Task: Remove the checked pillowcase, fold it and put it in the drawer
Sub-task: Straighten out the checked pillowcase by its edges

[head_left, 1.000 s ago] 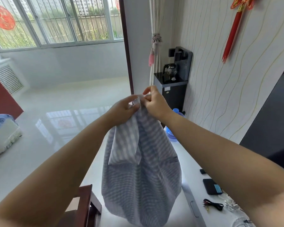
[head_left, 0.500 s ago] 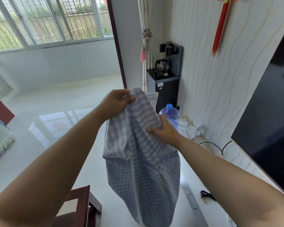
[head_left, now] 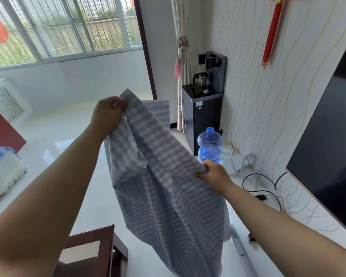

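Hanging in the air between two outstretched arms, the checked pillowcase point(head_left: 168, 192) is gripped at two places along its upper edge and droops in loose folds towards the white floor. Taking the black water dispenser point(head_left: 203, 108) against the wavy-lined wall as the landmark, the pillowcase is in front of it and to its left, nearer the camera, and one upper corner of the cloth stands up just left of the dispenser's cabinet. The left hand point(head_left: 108, 114) is raised well to the left of the dispenser, its fingers curled over a bunched corner of the fabric. The right hand point(head_left: 214, 172) is lower, in front of the dispenser, with thumb and fingers pinching the cloth's edge. A blue water bottle point(head_left: 210, 144) stands on the floor at the dispenser's foot, just behind the right hand. A dark wooden chair point(head_left: 100, 248) sits far below and left of the dispenser, beside the hanging cloth's lower part. A red tassel ornament point(head_left: 273, 31) hangs on the wall up and right of the dispenser.
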A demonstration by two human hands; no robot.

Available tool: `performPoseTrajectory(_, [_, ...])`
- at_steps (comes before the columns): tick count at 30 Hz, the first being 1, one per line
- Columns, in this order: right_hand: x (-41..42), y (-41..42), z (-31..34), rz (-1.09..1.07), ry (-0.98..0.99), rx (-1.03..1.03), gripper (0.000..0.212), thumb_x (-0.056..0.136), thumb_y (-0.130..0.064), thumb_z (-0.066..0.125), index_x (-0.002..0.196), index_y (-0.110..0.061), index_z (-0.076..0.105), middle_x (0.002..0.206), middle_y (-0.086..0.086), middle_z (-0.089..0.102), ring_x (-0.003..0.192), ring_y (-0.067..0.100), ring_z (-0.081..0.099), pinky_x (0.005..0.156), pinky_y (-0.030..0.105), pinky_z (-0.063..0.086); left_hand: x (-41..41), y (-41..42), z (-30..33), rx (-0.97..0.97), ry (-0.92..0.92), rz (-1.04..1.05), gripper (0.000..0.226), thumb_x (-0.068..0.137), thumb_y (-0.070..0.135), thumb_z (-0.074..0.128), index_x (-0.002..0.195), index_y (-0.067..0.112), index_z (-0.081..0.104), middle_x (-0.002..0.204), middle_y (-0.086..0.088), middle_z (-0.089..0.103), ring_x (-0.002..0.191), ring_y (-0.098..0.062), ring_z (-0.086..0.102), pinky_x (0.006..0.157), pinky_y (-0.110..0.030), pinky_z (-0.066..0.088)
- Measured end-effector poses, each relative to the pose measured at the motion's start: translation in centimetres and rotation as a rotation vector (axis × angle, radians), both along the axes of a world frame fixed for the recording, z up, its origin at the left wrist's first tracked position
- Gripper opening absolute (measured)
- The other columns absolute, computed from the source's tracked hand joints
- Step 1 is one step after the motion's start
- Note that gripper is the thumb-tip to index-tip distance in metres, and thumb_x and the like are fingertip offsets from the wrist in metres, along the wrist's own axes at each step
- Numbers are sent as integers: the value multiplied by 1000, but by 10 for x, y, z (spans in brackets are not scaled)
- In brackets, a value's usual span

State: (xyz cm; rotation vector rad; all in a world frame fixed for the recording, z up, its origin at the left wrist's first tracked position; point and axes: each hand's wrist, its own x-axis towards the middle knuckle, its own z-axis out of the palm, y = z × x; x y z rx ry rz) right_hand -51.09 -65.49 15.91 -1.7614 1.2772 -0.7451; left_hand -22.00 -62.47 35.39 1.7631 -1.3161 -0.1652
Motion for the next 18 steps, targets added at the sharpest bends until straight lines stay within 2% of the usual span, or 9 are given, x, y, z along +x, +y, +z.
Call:
performPoseTrajectory(2, [-2,1,0,-26,-48,19,17,81,-27,71,87,-16,59,69,-7,54,65,8,51,64,23,40,0,3,-4,-17,39,-6,21,91,27,57,74,17,63,62,3,54,64,-16,49,57,-24,38])
performPoseTrajectory(4, [-6,1,-2,-95,-101,51,32,81,-28,72,107,-16,58,73,-4,57,69,9,55,65,19,41,-5,5,-6,-24,74,-42,24,91,26,58,69,20,62,62,4,54,59,-11,47,57,-25,39])
performPoseTrajectory(7, [-6,8,-2,-111,-124,10,50,84,-27,70,129,-19,50,78,9,64,74,14,59,69,17,43,-6,3,-3,-48,59,-35,20,91,27,58,73,19,63,63,6,55,60,-10,48,59,-26,39])
performPoseTrajectory(10, [6,21,4,129,-21,-27,60,90,-16,61,144,-21,36,67,-12,66,67,-5,60,72,13,42,6,0,-2,-83,18,71,18,90,29,57,77,19,64,69,-1,59,69,-17,53,65,-26,38])
performPoseTrajectory(12, [12,23,9,256,37,25,54,92,-13,56,142,-19,36,73,-9,69,65,-3,60,73,19,45,16,1,-5,-97,10,124,19,90,28,55,77,17,64,74,-5,59,73,-20,53,66,-26,37])
performPoseTrajectory(14, [12,18,15,224,5,46,30,94,-14,53,124,-14,48,79,5,67,70,13,58,75,31,47,21,1,-7,-115,45,123,24,89,30,55,76,11,64,73,-7,58,71,-20,51,66,-28,38])
performPoseTrajectory(15, [8,15,16,169,-26,45,19,94,-17,54,112,-12,51,82,6,64,73,16,56,74,33,48,21,1,-7,-124,79,108,26,88,31,55,74,11,64,70,-7,57,70,-19,51,66,-29,39])
performPoseTrajectory(16, [4,14,17,129,-54,57,16,93,-21,58,104,-12,51,86,4,61,76,15,55,72,29,46,19,1,-5,-131,118,88,27,87,33,56,71,14,63,67,-5,56,67,-19,51,65,-29,40])
performPoseTrajectory(18, [1,17,13,105,-67,123,29,85,-30,69,99,-13,50,87,0,56,76,12,51,66,19,43,13,0,-2,-143,180,42,28,87,34,57,64,19,59,61,1,54,60,-14,48,62,-28,40])
